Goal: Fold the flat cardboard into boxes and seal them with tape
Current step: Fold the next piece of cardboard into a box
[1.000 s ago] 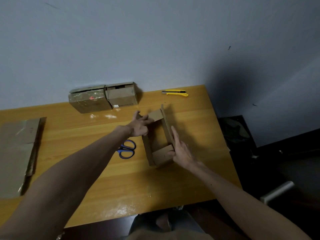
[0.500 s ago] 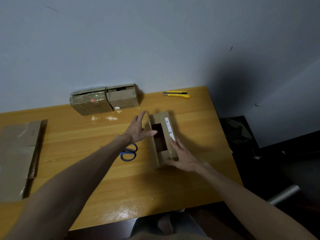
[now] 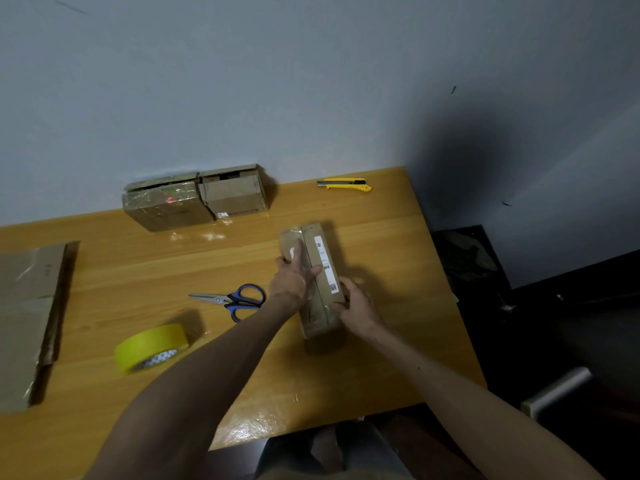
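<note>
A narrow brown cardboard box (image 3: 320,258) lies on the wooden table (image 3: 363,358), its top flaps folded down and a white label along the right flap. My left hand (image 3: 292,280) presses on the left flap with fingers wrapped over the box's left side. My right hand (image 3: 356,304) grips the near right corner. A yellow tape roll (image 3: 152,348) lies at the front left. A stack of flat cardboard (image 3: 27,317) rests at the left edge.
Blue-handled scissors (image 3: 232,299) lie just left of my left wrist. Two taped boxes (image 3: 194,197) stand against the wall at the back. A yellow utility knife (image 3: 346,184) lies at the back right. Right of the table the floor is dark.
The box's flaps were open and are now folded shut. My left hand moved right onto the top, and my right hand shifted to the near corner. The view moved, revealing the tape roll.
</note>
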